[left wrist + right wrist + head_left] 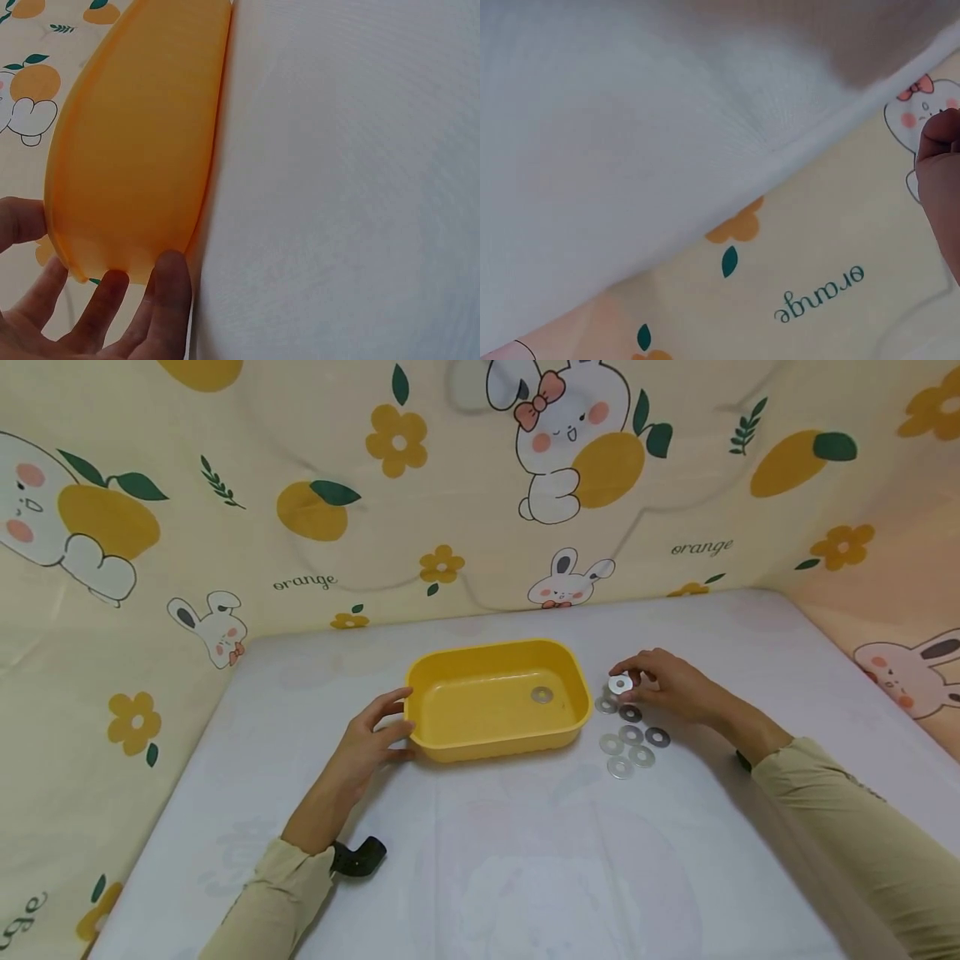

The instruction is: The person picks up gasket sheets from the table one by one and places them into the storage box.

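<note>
A yellow plastic basin (495, 750) sits on the white-covered table, with one flat metal washer (535, 694) lying inside toward its right end. My left hand (365, 739) touches the basin's left end with spread fingers, and the left wrist view shows the fingertips (174, 281) against its wall. To the right of the basin, my right hand (671, 687) pinches a silver washer (612, 686) between thumb and fingers. Below that hand lie several loose washers (634, 757), some silver and some darker. The right wrist view catches only part of the right hand (941, 169) at its edge.
A cream cloth wall (480, 510) printed with rabbits and oranges rises behind the table, with similar cloth at both sides. A black band with a curved piece (362, 857) is on the left wrist.
</note>
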A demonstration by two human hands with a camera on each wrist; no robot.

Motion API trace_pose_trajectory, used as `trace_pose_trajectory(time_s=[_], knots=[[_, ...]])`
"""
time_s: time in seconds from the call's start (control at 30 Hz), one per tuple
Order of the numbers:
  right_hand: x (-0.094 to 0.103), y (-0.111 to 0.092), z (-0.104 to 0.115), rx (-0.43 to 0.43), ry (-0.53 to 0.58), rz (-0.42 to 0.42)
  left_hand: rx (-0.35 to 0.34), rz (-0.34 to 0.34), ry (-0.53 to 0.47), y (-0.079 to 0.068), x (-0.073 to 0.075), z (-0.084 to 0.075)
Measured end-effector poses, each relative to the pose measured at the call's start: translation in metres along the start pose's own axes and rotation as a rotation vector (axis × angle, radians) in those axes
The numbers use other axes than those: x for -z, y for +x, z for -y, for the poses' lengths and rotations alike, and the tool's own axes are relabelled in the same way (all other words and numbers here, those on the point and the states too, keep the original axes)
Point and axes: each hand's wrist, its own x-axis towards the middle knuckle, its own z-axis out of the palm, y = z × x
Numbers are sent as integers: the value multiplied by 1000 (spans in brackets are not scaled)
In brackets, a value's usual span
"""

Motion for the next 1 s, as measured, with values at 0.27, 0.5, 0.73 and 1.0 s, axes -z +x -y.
trace_pose_trajectory(time_s=[0.27, 0.5, 0.73, 1.0], knots=[[1, -1, 5, 45, 2, -18, -18, 8, -10, 1, 1, 0], [-5, -1, 10, 39, 25, -25, 4, 2, -11, 0, 1, 0], [-5, -3, 16, 98, -3, -68, 1, 4, -15, 1, 0, 3], [-4, 1, 22, 135, -21, -80, -3, 4, -27, 0, 0, 2]])
